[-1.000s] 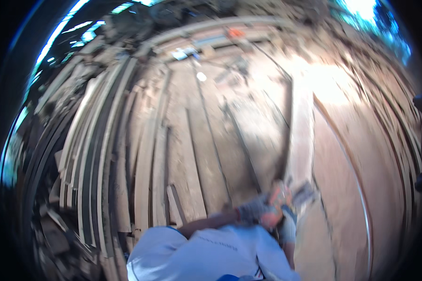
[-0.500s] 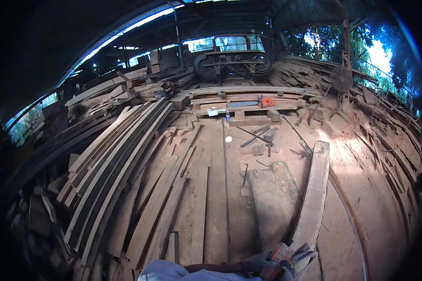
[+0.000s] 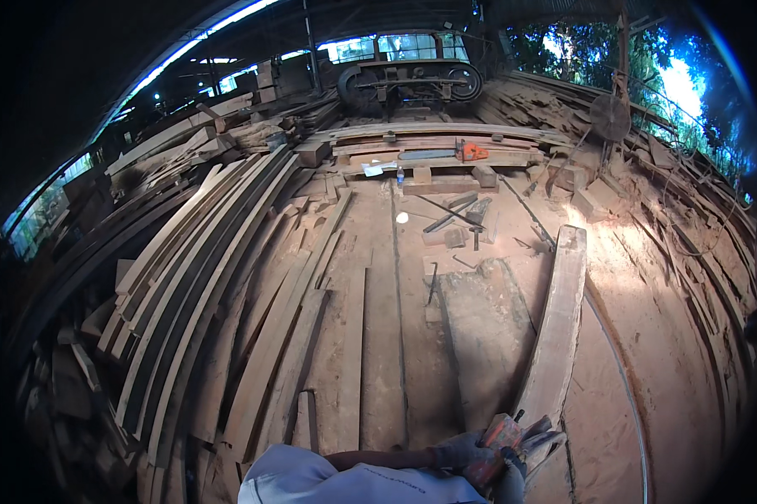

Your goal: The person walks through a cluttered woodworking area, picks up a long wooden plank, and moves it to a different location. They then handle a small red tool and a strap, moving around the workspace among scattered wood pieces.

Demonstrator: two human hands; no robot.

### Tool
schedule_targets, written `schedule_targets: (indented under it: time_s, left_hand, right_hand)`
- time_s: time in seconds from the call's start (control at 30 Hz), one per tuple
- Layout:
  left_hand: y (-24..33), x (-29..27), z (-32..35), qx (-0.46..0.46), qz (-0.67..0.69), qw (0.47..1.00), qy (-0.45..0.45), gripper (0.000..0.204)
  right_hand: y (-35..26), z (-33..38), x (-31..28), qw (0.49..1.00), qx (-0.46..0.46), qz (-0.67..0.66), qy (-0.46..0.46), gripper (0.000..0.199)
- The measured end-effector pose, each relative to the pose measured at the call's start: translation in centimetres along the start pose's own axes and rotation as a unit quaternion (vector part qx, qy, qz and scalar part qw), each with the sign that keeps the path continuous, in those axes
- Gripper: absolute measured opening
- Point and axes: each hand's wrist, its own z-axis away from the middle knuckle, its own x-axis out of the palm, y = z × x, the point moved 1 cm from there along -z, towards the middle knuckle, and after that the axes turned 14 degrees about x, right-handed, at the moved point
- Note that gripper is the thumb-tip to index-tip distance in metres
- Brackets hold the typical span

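At the lower edge, my left hand (image 3: 461, 452) in a dark grey glove reaches across from the left and grips a worn red boxy object (image 3: 502, 433) with pale patches. My right hand (image 3: 511, 480), also gloved, is closed at the object's lower right side. Its fingers are partly hidden. The object is too small and shaded for me to tell its kind. Dark and greyish pieces (image 3: 542, 441) stick out beside it. Both hands are over the near end of a long thick timber beam (image 3: 560, 311) that runs away from me.
Long planks (image 3: 219, 311) are stacked on the left. An orange chainsaw (image 3: 472, 151) lies on boards farther back, behind a hammer (image 3: 476, 238) and bars on the floor. A curved cable or rail line (image 3: 626, 370) runs right of the beam. A sawmill machine (image 3: 410, 84) stands at the back.
The view has tilted down a little, so the scene sits higher in the picture. Both hands stay at the red object by the beam's near end.
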Motion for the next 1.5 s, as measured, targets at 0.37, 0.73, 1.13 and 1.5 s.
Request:
schedule_targets:
  time_s: [0.37, 0.73, 1.13, 1.5]
  left_hand:
    - [-0.1, -0.5, 0.0, -0.036, 0.031, 0.999, -0.021, 0.058]
    - [-0.8, -0.3, -0.2, -0.014, 0.027, 0.999, -0.014, 0.046]
    - [-1.0, -0.3, 0.2, -0.028, 0.033, 0.999, -0.001, 0.046]
    - [-1.3, -0.4, 0.3, -0.019, 0.045, 0.999, 0.001, 0.049]
  right_hand:
    - [-5.3, 3.0, 5.6, 0.963, -0.233, -0.089, -0.105, 0.031]
    - [-6.3, 4.3, 6.2, 0.933, -0.308, -0.106, -0.154, 0.048]
    - [-0.8, 1.3, 1.0, 0.999, -0.006, -0.008, -0.032, 0.021]
    - [-1.7, 2.2, 2.5, 0.999, -0.031, -0.029, -0.018, 0.020]
